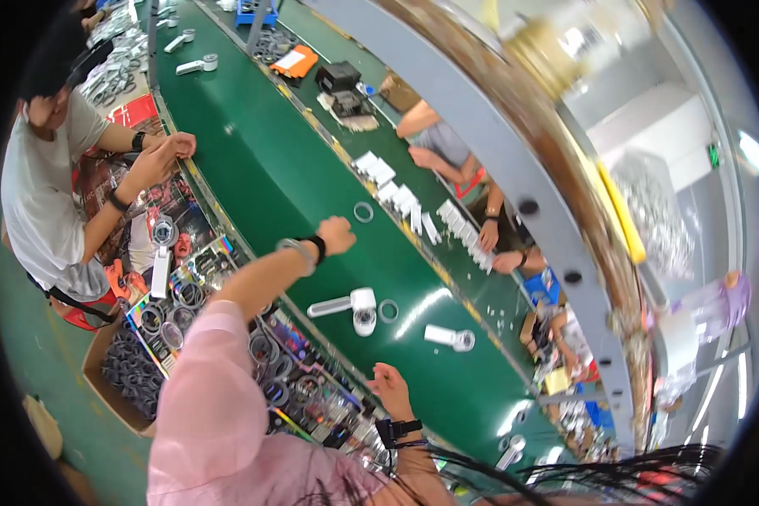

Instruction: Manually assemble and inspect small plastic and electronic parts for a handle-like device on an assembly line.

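My left hand (pixel 337 235) reaches far over the green conveyor belt (pixel 253 152), fingers curled in. What it holds, if anything, is hidden. A grey ring (pixel 363 212) lies on the belt just beyond its fingers. My right hand (pixel 391 392) is above the near belt edge, fingers apart, with nothing visible in it. Between the hands on the belt are a white handheld device (pixel 362 310) with a long handle and a round head, and another ring (pixel 388 311). A second white device (pixel 449 338) lies further right.
Along the near edge, a work surface (pixel 308 405) carries many rings and round parts. A cardboard box (pixel 101 363) of grey rings stands at left. A co-worker (pixel 51 177) sits there. Across the belt, other people's hands (pixel 489 236) are near rows of white pieces (pixel 460 228). A grey metal beam (pixel 514 160) arches overhead.
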`<action>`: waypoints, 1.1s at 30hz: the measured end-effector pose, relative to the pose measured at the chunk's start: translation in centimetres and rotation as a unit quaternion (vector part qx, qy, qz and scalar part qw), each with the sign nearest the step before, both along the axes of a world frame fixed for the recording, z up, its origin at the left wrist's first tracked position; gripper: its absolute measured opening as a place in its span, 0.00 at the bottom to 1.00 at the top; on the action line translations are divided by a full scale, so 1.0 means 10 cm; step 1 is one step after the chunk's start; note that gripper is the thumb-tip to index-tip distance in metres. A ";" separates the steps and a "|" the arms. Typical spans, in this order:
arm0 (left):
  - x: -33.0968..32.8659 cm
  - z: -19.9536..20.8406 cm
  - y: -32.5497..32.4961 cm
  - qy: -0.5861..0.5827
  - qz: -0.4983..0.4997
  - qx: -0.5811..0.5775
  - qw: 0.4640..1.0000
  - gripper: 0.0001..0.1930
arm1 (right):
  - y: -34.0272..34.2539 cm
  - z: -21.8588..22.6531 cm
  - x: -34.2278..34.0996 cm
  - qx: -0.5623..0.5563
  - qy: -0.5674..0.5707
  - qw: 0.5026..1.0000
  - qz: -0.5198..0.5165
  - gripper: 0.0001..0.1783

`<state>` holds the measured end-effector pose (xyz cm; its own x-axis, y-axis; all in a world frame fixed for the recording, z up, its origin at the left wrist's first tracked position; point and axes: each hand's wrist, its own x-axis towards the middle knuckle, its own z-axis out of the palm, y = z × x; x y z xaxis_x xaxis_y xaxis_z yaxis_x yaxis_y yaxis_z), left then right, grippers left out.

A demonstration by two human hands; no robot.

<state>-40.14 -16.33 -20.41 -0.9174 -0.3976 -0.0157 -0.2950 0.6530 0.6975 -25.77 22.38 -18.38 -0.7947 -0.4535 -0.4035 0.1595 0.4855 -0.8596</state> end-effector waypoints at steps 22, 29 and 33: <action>-1.01 -0.46 0.22 0.064 0.061 -0.238 0.967 0.08 | -0.45 -0.33 -0.50 0.278 0.263 0.918 0.103 0.11; -1.24 -0.62 -0.01 0.051 -0.038 -0.267 0.962 0.25 | -1.01 0.25 0.38 0.145 0.172 0.942 0.250 0.12; -1.39 -0.53 0.09 0.026 -0.099 -0.215 0.971 0.25 | -1.33 0.24 0.48 0.065 0.187 0.927 0.318 0.13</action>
<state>-54.04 -15.48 -25.67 -0.9717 -0.1722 0.1617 -0.1048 0.9277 0.3584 -20.97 9.08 -15.96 -0.4780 -0.8454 -0.2384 -0.4921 0.4825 -0.7246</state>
